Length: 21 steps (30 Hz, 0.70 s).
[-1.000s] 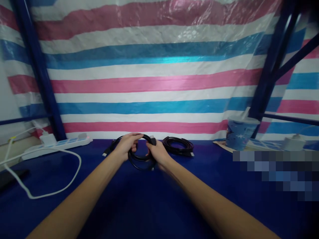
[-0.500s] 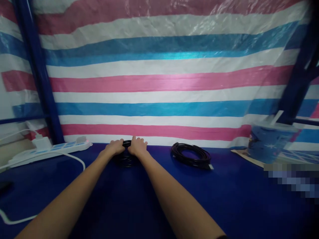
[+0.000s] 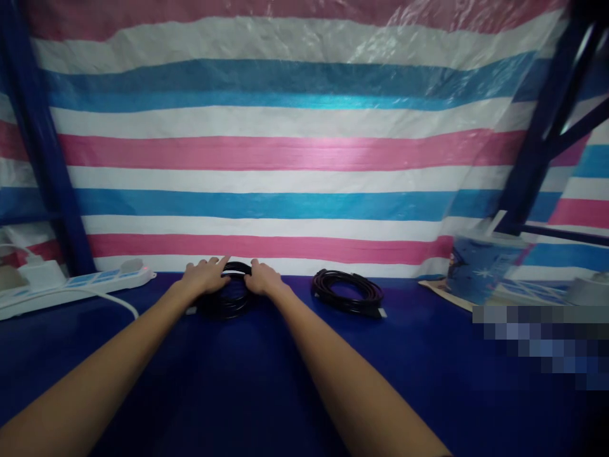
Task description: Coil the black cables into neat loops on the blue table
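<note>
A coiled black cable [image 3: 229,310] lies on the dark blue table, its loops partly covered by my hands. My left hand [image 3: 205,277] grips the coil's left side, thumb and fingers around the upper strands. On the right side of the same coil, my right hand [image 3: 262,278] has its fingers closed over the strands. A pale connector end shows just below my left wrist. To the right, apart from both hands, rests a second coiled black cable [image 3: 347,293] with a light metallic plug at its lower right.
A white power strip [image 3: 111,279] with a plugged-in adapter [image 3: 42,275] and white cord sits at the left. At the right stands a blue cup [image 3: 483,266] with a straw on a tan sheet. Striped plastic sheeting [image 3: 285,152] hangs behind, between blue posts.
The view has turned slightly right. My hands have moved a little apart, so more of the coil and its loops now shows between them. The second coil lies still.
</note>
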Tool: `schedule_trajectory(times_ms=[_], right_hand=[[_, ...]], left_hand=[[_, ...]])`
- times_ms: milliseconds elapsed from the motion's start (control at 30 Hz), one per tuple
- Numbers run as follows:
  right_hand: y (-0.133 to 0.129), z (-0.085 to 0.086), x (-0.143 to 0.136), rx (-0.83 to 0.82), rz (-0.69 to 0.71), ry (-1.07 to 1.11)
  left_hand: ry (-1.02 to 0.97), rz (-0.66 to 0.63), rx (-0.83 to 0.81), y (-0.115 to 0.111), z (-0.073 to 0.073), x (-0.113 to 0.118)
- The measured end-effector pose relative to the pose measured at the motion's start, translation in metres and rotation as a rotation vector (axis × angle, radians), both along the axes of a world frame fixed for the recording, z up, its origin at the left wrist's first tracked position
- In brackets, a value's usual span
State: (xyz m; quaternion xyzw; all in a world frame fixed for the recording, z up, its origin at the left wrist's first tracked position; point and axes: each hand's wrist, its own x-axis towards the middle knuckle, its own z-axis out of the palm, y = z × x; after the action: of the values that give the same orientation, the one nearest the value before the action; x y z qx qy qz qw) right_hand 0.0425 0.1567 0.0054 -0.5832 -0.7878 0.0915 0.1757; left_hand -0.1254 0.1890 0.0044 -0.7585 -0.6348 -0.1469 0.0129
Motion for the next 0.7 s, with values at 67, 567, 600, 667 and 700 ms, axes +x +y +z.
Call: schedule_trajectory(times_ms=[67, 567, 600, 667, 700], right_hand=[[-0.012, -0.011, -0.001, 0.109, 0.030, 0.011], [-0.128, -0.011, 0.098, 0.468, 0.391, -0.147], [-0.129, -0.009, 0.122, 0.502, 0.324, -0.159], [-0.123, -0.006, 0.165, 0.527, 0.100, -0.128], [-0.117, -0.006, 0.183, 0.492, 0.024, -0.122]], left_hand=[[0.094, 0.029, -0.051, -0.002, -0.008, 0.007], [0.318, -0.097, -0.067, -0.010, 0.006, 0.026], [0.296, -0.100, -0.078, -0.008, 0.006, 0.025], [0.238, -0.096, -0.115, -0.004, 0.010, 0.022], [0.203, -0.089, -0.133, -0.002, 0.013, 0.021]])
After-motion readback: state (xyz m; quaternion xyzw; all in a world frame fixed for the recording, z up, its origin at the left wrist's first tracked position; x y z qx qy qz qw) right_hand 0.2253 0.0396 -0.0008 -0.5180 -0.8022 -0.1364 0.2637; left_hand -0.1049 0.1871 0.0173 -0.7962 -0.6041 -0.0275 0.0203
